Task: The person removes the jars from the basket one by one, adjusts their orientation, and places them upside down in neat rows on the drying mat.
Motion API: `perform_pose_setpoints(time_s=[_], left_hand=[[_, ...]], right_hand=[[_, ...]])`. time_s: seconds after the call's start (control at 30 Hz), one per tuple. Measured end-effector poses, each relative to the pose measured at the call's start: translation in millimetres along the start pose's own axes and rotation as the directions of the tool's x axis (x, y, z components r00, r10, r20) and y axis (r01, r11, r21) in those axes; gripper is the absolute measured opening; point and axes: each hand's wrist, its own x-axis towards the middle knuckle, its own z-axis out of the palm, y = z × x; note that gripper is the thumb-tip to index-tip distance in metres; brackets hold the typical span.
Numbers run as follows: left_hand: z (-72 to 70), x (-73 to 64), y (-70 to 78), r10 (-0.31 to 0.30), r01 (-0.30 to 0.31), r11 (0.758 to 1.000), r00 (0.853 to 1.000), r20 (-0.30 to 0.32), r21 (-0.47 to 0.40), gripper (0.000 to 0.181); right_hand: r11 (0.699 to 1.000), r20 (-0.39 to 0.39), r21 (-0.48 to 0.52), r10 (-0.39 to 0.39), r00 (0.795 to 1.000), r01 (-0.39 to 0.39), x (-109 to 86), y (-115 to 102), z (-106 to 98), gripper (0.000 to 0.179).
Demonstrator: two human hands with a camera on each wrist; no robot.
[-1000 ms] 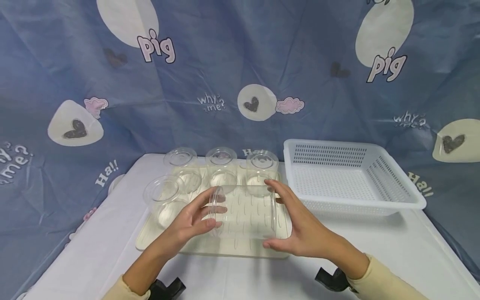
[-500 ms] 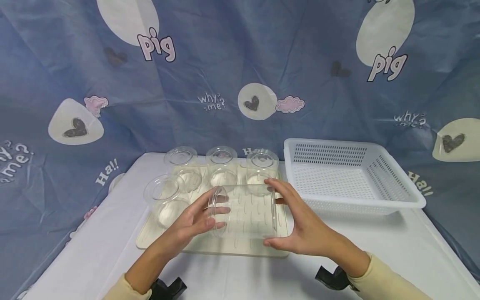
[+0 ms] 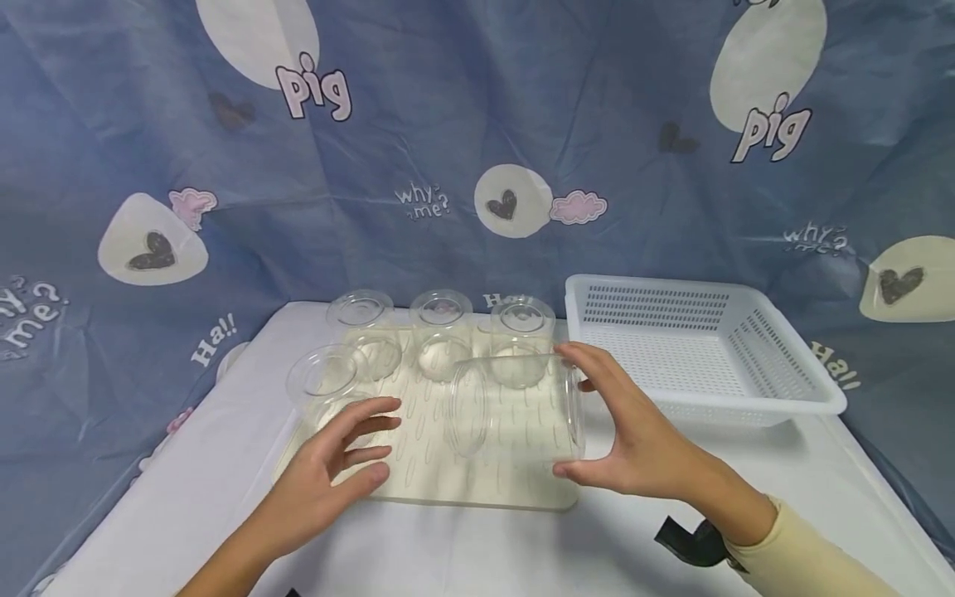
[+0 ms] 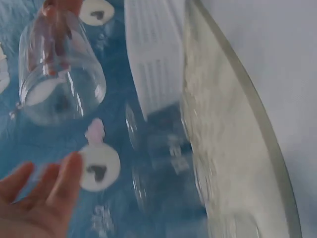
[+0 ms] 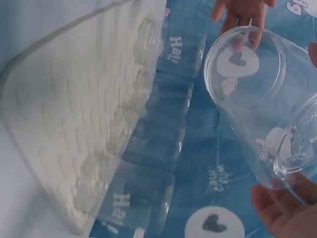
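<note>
In the head view a clear plastic jar (image 3: pixel 515 419) lies sideways in the air above a cream ridged mat (image 3: pixel 462 489). My right hand (image 3: pixel 634 444) grips its right end between thumb and fingers. The right wrist view shows the jar (image 5: pixel 247 106) with its round mouth away from that hand (image 5: pixel 292 210). To the left of it, my left hand (image 3: pixel 321 477) is apart from the jar, fingers loosely bent and holding nothing. Several similar jars stand on the mat, among them a back-row jar (image 3: pixel 440 332) and a jar (image 3: pixel 324 381) at left, partly behind my left hand.
A white perforated plastic basket (image 3: pixel 716 410) stands at the back right of the white-covered table (image 3: pixel 462 555). Behind everything hangs a blue printed cloth (image 3: pixel 418 124). In the left wrist view the basket (image 4: pixel 153 54) is beyond the mat (image 4: pixel 237 109).
My left hand has let go of the jar's left end and drawn back to the left. My right hand has carried the jar a little to the right and up.
</note>
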Motion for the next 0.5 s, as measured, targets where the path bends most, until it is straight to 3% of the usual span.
perform_pose_setpoints(time_s=[0.07, 0.17, 0.2, 0.27, 0.33, 0.4, 0.5], left_hand=[[-8.2, -5.9, -0.4, 0.075, -0.068, 0.995, 0.992, -0.102, 0.071, 0.055], [-24.8, -13.2, -6.9, 0.23, -0.187, 0.964, 0.945, -0.234, 0.191, 0.051], [-31.7, -16.2, -9.7, 0.252, -0.19, 0.952, 0.933, -0.258, 0.24, 0.05], [-46.1, -22.7, -18.0, 0.26, -0.163, 0.932, 0.924, -0.282, 0.324, 0.049], [-60.5, -30.0, -29.3, 0.216, -0.08, 0.898, 0.936, -0.276, 0.433, 0.049], [-72.3, -38.4, -43.2, 0.126, 0.03, 0.837, 0.961, -0.245, 0.547, 0.048], [-83.3, -48.1, -67.2, 0.016, 0.117, 0.745, 0.981, -0.193, 0.656, 0.049]], right_hand=[[1.0, 0.004, -0.023, 0.011, 1.0, -0.01, -1.9, 2, -5, 0.117], [0.997, 0.008, -0.069, 0.024, 1.0, -0.024, -5.2, 4, -12, 0.118], [0.996, 0.009, -0.085, 0.026, 1.0, -0.026, -6.5, 5, -14, 0.118], [0.993, 0.006, -0.113, 0.028, 1.0, -0.027, -8.7, 6, -19, 0.12], [0.99, -0.001, -0.14, 0.026, 1.0, -0.026, -11.1, 8, -24, 0.12], [0.986, -0.005, -0.164, 0.026, 1.0, -0.027, -13.4, 9, -29, 0.121], [0.977, -0.002, -0.209, 0.03, 1.0, -0.03, -16.7, 12, -35, 0.123]])
